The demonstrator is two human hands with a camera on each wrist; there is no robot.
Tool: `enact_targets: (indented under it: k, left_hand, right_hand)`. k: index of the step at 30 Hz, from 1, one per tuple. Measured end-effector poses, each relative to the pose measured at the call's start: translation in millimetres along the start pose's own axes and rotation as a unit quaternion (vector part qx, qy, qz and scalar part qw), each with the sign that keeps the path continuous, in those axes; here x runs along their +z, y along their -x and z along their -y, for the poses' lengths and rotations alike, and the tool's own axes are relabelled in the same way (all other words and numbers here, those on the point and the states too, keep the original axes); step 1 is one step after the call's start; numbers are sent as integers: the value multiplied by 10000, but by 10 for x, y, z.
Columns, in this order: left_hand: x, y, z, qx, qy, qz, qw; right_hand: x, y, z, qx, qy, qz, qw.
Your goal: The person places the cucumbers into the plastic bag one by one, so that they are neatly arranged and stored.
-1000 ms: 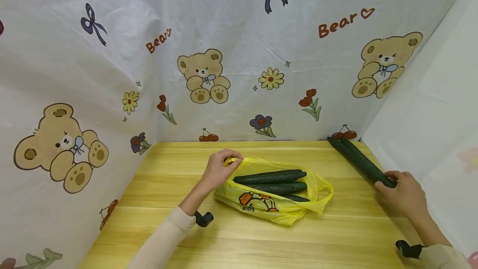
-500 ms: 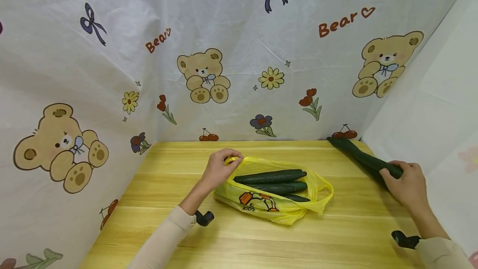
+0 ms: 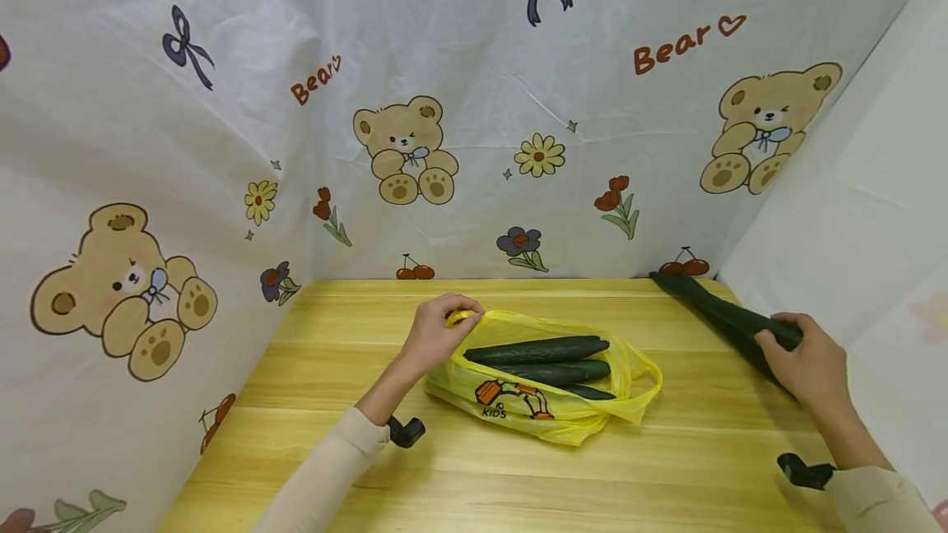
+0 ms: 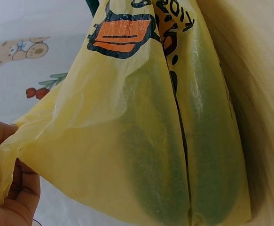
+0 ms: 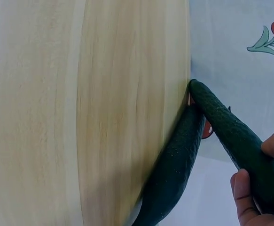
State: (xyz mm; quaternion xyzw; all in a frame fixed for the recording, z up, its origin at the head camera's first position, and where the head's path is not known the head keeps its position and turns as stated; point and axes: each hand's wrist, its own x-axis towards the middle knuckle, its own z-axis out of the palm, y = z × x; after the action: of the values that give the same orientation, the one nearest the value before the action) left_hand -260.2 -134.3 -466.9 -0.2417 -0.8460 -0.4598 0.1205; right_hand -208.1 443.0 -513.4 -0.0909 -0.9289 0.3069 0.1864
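My left hand (image 3: 440, 332) pinches the rim of a yellow plastic bag (image 3: 511, 428) at its left end, pulling that corner up. Inside the bag lie several dark green cucumbers (image 3: 541, 350), seen through the mouth in the head view and as green shapes through the plastic in the left wrist view. On the right, my right hand (image 3: 809, 360) grips the near end of a cucumber (image 5: 238, 136), whose near end is raised. Its far end lies at the table's back edge, against a second cucumber (image 5: 174, 165) lying beneath and beside it.
The light wooden table (image 3: 459, 484) meets a white bear-print cloth (image 3: 474, 237) at the back and left. A plain white side (image 3: 859, 270) rises close beside the right hand. The bag's loose handle (image 3: 652, 377) sticks out toward the right.
My right hand has lifted the near end of one cucumber and shifted it slightly right, off the other cucumber. The left hand and the bag have stayed in place.
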Motion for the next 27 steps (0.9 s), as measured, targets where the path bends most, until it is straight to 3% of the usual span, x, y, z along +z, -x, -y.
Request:
enact_targets:
  k: [27]
  left_hand:
    - [-12,13,-1,-84,-39,37,10000]
  right_hand:
    - [14,-33,16,601,-446,-296,9968]
